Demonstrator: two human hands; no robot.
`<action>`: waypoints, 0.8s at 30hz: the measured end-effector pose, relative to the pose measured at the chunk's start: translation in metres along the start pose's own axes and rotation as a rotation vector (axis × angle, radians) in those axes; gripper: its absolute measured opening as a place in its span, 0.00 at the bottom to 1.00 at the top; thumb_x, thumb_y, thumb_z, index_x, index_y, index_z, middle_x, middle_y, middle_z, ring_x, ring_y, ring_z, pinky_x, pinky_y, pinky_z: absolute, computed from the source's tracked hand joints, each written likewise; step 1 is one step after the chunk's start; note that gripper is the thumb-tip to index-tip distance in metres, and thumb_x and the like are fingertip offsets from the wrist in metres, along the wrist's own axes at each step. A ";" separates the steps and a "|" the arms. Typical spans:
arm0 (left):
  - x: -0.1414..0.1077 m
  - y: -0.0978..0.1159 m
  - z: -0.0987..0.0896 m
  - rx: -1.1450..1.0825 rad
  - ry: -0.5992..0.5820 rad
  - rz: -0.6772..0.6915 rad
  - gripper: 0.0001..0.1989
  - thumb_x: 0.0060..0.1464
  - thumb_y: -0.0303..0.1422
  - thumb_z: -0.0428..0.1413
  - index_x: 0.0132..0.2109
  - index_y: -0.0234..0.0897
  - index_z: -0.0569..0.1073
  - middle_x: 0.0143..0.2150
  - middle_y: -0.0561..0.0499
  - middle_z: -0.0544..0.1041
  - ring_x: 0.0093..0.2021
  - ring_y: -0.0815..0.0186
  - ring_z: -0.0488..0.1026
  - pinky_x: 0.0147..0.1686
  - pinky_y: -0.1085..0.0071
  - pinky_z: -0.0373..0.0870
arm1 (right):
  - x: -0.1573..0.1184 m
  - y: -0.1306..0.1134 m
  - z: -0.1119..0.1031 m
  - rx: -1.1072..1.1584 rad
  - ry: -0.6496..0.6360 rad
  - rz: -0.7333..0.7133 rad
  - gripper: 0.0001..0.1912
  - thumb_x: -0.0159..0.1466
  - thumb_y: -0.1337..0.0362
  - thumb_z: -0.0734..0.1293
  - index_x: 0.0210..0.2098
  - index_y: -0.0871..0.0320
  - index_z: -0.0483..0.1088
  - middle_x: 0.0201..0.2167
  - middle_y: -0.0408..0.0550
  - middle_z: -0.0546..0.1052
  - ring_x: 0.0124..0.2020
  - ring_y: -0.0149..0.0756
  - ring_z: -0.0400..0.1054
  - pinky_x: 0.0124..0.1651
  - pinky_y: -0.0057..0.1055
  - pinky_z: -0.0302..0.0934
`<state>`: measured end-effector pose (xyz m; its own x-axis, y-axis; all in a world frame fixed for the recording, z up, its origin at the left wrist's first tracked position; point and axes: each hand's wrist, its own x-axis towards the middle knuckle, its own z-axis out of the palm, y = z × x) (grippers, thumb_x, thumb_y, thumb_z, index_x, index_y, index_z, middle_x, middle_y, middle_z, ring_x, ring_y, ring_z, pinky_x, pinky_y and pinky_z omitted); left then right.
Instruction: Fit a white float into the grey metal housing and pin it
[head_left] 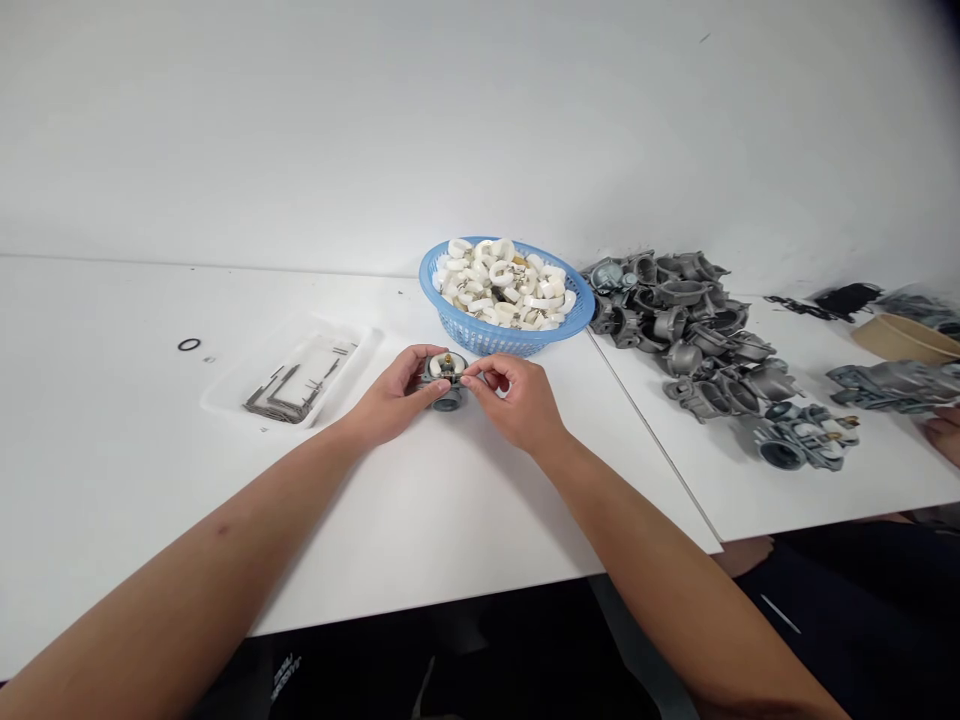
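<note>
Both of my hands are at the middle of the white table, holding a small die-cast carburetor (pixel 448 385) between them. My left hand (pixel 394 393) wraps its near side, with the fingers curled over the top. My right hand (pixel 514 402) pinches at its upper right edge, thumb and forefinger on a small part I cannot make out. A brass fitting shows on top of the carburetor, and my fingers hide much of its body.
Just beyond my hands is a blue plastic basket (pixel 487 340) heaped with white float-like parts. A clear tray (pixel 292 378) holds dark metal pieces at left, near a black O-ring (pixel 189 345). Bare carburetor bodies (pixel 679 325) are piled at right, with a co-worker's hand (pixel 943 432) at the edge.
</note>
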<state>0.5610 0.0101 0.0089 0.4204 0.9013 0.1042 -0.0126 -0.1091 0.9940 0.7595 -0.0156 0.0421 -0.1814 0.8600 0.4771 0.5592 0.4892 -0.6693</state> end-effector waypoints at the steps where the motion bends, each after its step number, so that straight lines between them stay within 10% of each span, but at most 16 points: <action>1: 0.000 0.001 0.000 -0.001 -0.001 -0.003 0.24 0.58 0.41 0.60 0.58 0.43 0.64 0.55 0.46 0.69 0.52 0.60 0.69 0.53 0.57 0.65 | 0.000 0.000 0.001 -0.005 0.005 0.005 0.04 0.62 0.64 0.68 0.32 0.56 0.75 0.22 0.39 0.66 0.25 0.29 0.59 0.31 0.27 0.55; 24: -0.003 0.013 0.000 -0.029 0.003 -0.052 0.27 0.55 0.41 0.63 0.59 0.41 0.66 0.54 0.46 0.70 0.52 0.59 0.69 0.53 0.56 0.65 | -0.003 -0.004 0.007 -0.091 -0.014 -0.074 0.07 0.66 0.66 0.63 0.35 0.56 0.74 0.22 0.39 0.67 0.25 0.29 0.59 0.33 0.29 0.54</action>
<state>0.5595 0.0059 0.0215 0.4189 0.9065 0.0524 -0.0167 -0.0500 0.9986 0.7519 -0.0188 0.0394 -0.2358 0.8244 0.5146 0.6148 0.5366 -0.5780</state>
